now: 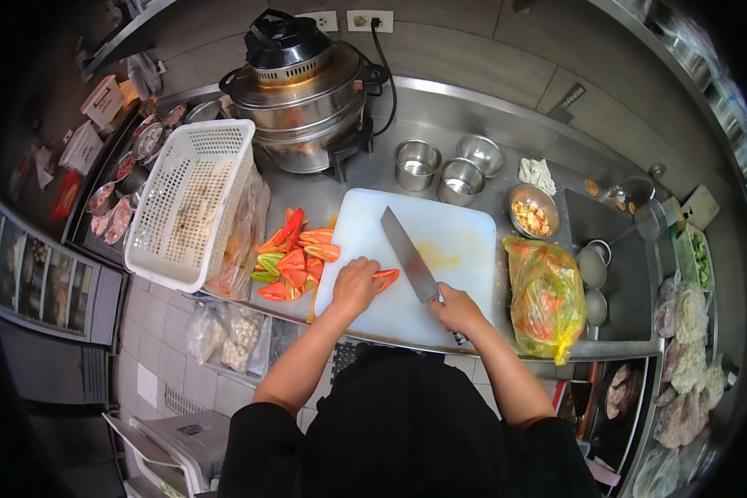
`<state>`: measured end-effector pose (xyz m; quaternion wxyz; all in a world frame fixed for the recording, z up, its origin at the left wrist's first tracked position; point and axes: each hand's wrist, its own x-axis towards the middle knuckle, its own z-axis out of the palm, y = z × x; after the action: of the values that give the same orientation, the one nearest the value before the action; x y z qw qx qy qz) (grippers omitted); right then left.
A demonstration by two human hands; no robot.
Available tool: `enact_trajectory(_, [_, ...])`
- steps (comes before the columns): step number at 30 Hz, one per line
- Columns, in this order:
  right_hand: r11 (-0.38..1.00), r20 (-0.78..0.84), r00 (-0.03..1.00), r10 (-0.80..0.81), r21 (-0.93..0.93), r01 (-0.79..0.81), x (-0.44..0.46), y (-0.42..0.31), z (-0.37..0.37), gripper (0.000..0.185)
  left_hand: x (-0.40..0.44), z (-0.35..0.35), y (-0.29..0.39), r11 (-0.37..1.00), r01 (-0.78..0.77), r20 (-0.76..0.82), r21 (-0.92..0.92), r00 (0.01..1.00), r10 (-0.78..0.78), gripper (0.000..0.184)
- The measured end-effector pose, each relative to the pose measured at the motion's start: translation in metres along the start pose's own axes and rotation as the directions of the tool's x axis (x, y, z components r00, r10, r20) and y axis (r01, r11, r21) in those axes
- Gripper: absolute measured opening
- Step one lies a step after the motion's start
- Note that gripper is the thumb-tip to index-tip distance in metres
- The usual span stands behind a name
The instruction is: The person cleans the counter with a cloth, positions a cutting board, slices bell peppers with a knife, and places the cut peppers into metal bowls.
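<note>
Tiled wall [452, 50] backs our metal counter [307, 187], which runs across the scene. Near its middle, on the left part of a white cutting board [358, 217], we have a strip of red pepper [388, 280]. Our left hand [356, 284] rests on the board with its fingers at the left end of that strip; we cannot tell whether they pinch it or only press it down. Our right hand [457, 311] is closed around the handle of a large knife [409, 251], whose wide blade lies over the board and points far and left. The two hands are apart, with the knife's blade to the right of the strip. A yellowish stain [436, 256] marks the board to the right of the blade.

Just left of the board we see a heap of pepper pieces [293, 259], mostly red with some green. Farther left stands a white plastic basket [227, 195] with holes in its walls. Beyond the heap, a big steel pot [299, 114] stands near the wall. Past the board's far edge are three steel bowls [417, 168], close together. To the right we find a bowl of chopped food [530, 218], and nearer to us, a bulging yellow plastic bag [548, 290].
</note>
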<state>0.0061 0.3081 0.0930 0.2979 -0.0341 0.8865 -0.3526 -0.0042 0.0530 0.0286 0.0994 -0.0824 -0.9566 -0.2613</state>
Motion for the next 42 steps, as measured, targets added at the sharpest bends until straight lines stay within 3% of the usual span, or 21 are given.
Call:
enact_trajectory(5, [0.948, -0.025, 0.993, -0.119, -0.300, 0.107, -0.007, -0.006, -0.001, 0.034, 0.006, -0.002, -0.002, 0.996, -0.082, 0.110, -0.031, 0.990, 0.085, 0.016])
enact_trajectory(14, [0.914, 0.038, 0.986, -0.161, -0.371, 0.163, -0.010, -0.019, 0.008, 0.035, 0.006, -0.002, 0.001, 0.997, -0.048, 0.135, -0.056, 0.989, 0.055, 0.015])
enact_trajectory(18, [0.906, 0.012, 0.980, -0.198, -0.381, 0.188, 0.015, -0.016, 0.017, 0.036, 0.008, -0.007, 0.003, 1.000, -0.026, 0.198, -0.013, 0.980, 0.028, 0.021])
enact_trajectory(21, [0.933, 0.023, 0.982, -0.187, -0.308, 0.185, 0.016, -0.023, 0.004, 0.036, 0.007, -0.019, 0.005, 1.000, 0.017, 0.250, 0.020, 0.968, -0.021, 0.024])
enact_trajectory(23, [0.964, -0.067, 0.981, -0.181, -0.212, 0.163, 0.005, -0.024, -0.005, 0.036, 0.010, -0.022, 0.009, 0.998, 0.053, 0.260, 0.035, 0.964, -0.061, 0.025])
enact_trajectory(26, [0.983, -0.134, 0.977, -0.164, -0.110, 0.150, -0.014, -0.025, -0.028, 0.036, 0.025, -0.011, 0.017, 0.999, -0.008, 0.168, -0.045, 0.986, 0.016, 0.024])
enact_trajectory(28, [0.986, -0.189, 0.972, -0.138, -0.119, 0.116, -0.020, -0.014, -0.037, 0.036, 0.041, 0.005, 0.016, 0.999, -0.044, 0.296, 0.017, 0.954, 0.037, 0.022])
enact_trajectory(30, [0.989, -0.245, 0.963, -0.108, -0.124, 0.079, -0.028, 0.003, -0.043, 0.036, 0.047, 0.016, 0.008, 0.995, -0.090, 0.292, 0.045, 0.954, 0.073, 0.018])
enact_trajectory(32, [0.998, -0.236, 0.972, 0.012, -0.055, -0.025, -0.025, 0.033, -0.038, 0.038, 0.059, 0.027, -0.009, 1.000, 0.008, 0.234, -0.014, 0.972, -0.004, 0.013])
enact_trajectory(36, [0.994, -0.245, 0.963, 0.108, 0.015, -0.108, -0.021, 0.061, -0.027, 0.042, 0.115, 0.021, -0.024, 0.987, 0.063, 0.129, -0.149, 0.991, -0.044, 0.013])
enact_trajectory(37, [0.998, -0.348, 0.937, -0.009, -0.061, -0.013, -0.013, 0.079, -0.017, 0.032, 0.137, 0.013, -0.020, 0.977, 0.086, 0.102, -0.197, 0.993, -0.067, 0.015])
enact_trajectory(41, [0.996, -0.350, 0.937, -0.009, -0.089, -0.024, -0.012, 0.076, -0.016, 0.031, 0.212, -0.025, 0.025, 0.945, -0.006, -0.195, -0.326, 0.979, -0.060, 0.022])
enact_trajectory(42, [0.996, -0.305, 0.951, 0.051, -0.058, -0.072, -0.016, 0.065, -0.023, 0.036, 0.219, -0.030, 0.025, 0.945, -0.003, -0.190, -0.327, 0.980, -0.062, 0.022])
